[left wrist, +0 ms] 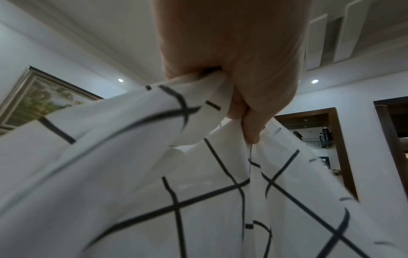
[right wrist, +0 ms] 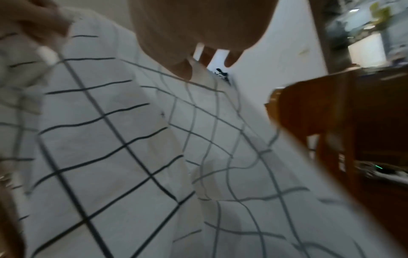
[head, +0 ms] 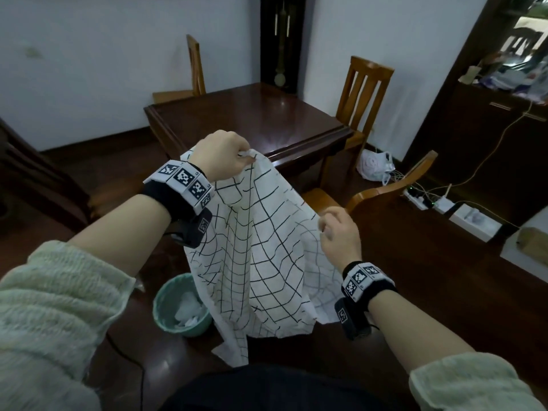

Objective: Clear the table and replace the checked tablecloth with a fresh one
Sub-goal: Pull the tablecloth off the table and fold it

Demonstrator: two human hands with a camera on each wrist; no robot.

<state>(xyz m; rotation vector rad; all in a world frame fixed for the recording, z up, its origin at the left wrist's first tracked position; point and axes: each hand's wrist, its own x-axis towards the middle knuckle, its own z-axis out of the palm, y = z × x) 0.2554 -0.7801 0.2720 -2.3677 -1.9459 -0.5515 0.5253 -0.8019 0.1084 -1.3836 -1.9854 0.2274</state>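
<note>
The checked tablecloth (head: 261, 256) hangs in the air between my raised arms, off the dark wooden surface (head: 252, 120) ahead, its lower end trailing beside a green bin (head: 166, 304). My left hand (head: 222, 155) is lifted higher, fingers (left wrist: 249, 122) curled tight, bunching a top edge. My right hand (head: 341, 232) sits lower, fingers pinching the opposite edge. My wristbands carry only square black-and-white code markers.

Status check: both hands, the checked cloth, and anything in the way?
Left hand grips white black-checked tablecloth by its top edge. Right hand pinches the other edge, grip partly hidden. Dark wooden table bare. Green waste bin below the cloth.
</note>
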